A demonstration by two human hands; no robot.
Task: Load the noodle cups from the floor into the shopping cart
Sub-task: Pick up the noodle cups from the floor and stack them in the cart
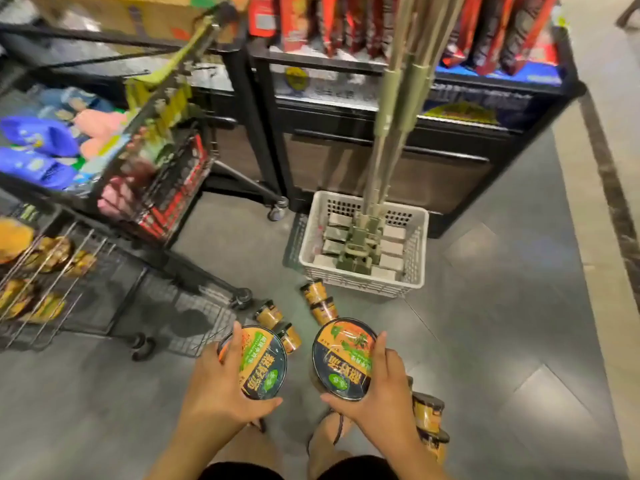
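Partway: gripping one cup (264, 363) in curled left hand (221, 388), second cup (343, 358) in curled right hand (379, 389), at 6 o'clock; loaded cups (52, 251) in cart (194, 275), 9 o'clock; floor cups (268, 313) left at 6 and 5 o'clock.

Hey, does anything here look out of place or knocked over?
Yes: several noodle cups stand on the floor between the cart wheel and the white basket, with more by the right hand, which is odd for store stock. None looks spilled or crushed.
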